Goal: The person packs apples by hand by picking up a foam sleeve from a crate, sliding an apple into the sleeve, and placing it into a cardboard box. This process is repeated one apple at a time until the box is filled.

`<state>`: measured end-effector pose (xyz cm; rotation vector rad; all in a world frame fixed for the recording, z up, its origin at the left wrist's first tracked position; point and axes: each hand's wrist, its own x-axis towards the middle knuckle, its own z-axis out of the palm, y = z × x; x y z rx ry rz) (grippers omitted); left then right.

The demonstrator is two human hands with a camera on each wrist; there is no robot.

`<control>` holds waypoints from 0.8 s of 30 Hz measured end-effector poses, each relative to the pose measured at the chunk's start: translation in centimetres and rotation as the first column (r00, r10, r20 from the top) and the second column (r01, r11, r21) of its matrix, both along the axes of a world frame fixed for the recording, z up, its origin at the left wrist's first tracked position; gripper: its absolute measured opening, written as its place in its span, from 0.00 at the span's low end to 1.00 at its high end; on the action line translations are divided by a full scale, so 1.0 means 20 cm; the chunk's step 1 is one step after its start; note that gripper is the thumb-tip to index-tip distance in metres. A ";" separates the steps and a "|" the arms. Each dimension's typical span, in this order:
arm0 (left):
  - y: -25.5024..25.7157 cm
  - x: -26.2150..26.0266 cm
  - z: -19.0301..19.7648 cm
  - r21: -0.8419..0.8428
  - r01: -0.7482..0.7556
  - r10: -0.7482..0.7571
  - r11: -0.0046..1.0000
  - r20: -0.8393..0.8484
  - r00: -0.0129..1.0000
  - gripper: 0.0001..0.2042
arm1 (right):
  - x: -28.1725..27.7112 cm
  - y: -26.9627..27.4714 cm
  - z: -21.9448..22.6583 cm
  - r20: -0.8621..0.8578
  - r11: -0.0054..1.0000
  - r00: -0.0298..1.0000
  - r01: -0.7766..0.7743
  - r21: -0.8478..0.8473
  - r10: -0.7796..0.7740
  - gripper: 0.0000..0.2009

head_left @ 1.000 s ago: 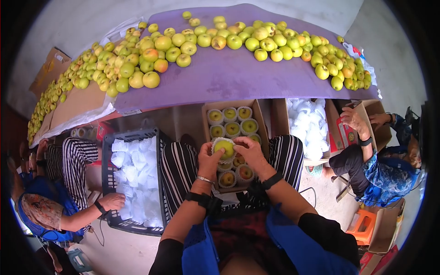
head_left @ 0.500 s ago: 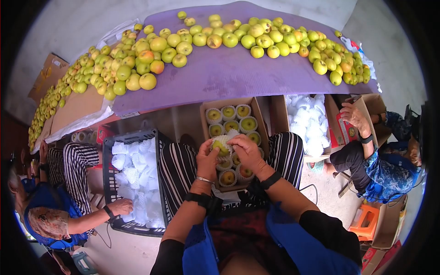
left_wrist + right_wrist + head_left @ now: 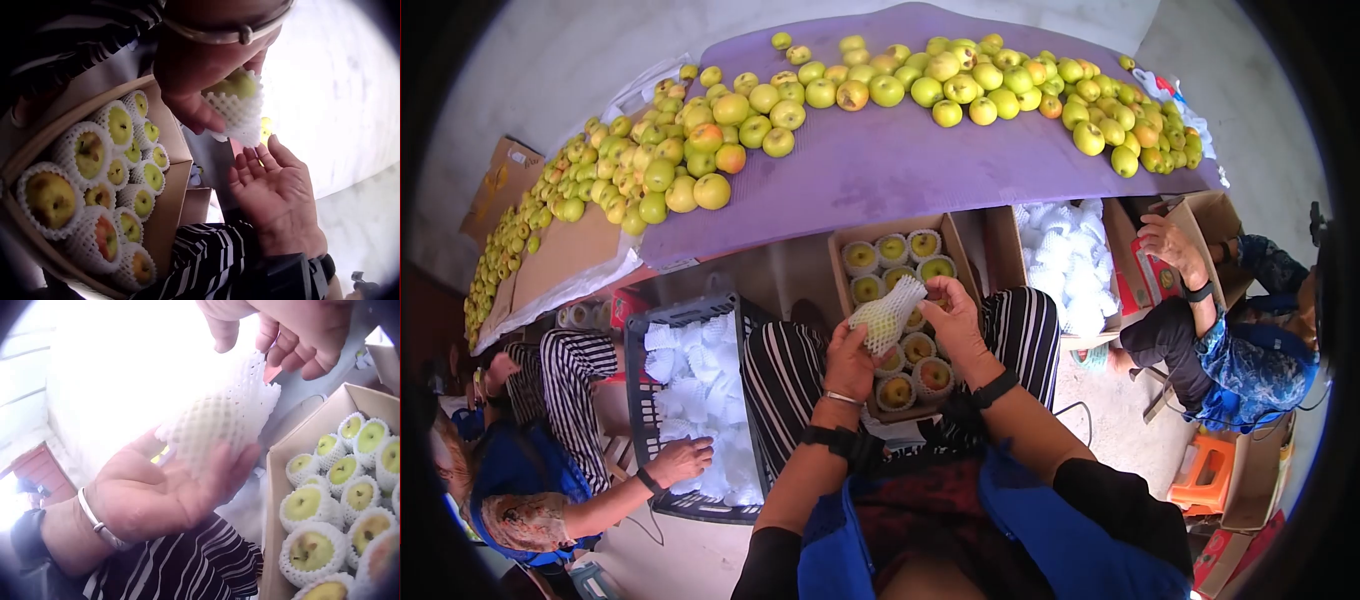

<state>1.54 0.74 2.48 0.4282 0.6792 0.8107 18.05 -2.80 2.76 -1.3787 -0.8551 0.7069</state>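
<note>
Cupping an apple [image 3: 240, 86] in a net [image 3: 212, 422] above a box [image 3: 273, 519]

The left hand [image 3: 850, 362] is grasping the apple through its net, fingers and thumb curling round the wide end, probably because the fruit is needing support while the thin end is standing free. In the left wrist view a patch of the apple is showing bare on the palm side. The right hand [image 3: 958, 325] is gripping nothing that can be seen; whether a fingertip is touching the net, one cannot tell.

In the head view the apple is appearing just inside the box's left edge, presumably for easy reach of the rows below. There the packed apples [image 3: 935, 376] are sitting side by side in nets, which are likely cushioning them. Spare nets [image 3: 700, 385] are filling a crate [image 3: 635, 370] left of the box, and a second box [image 3: 1000, 245] is holding others to the right, seemingly for handiness. Loose apples [image 3: 712, 191] are lying heaped along the far edge of the table [image 3: 860, 180] and toward its left corner.

Both forearms [image 3: 795, 480] are angling inward from the near side. The left palm is facing up under the fruit; the right palm is facing the left hand, its thumb standing apart from the fingers beside the thin end.
</note>
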 end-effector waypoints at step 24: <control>-0.01 0.01 0.05 -0.003 0.095 -0.094 0.996 0.065 0.993 0.16 | -0.01 -0.03 0.12 0.200 0.978 0.965 -0.191 0.088 0.171 0.06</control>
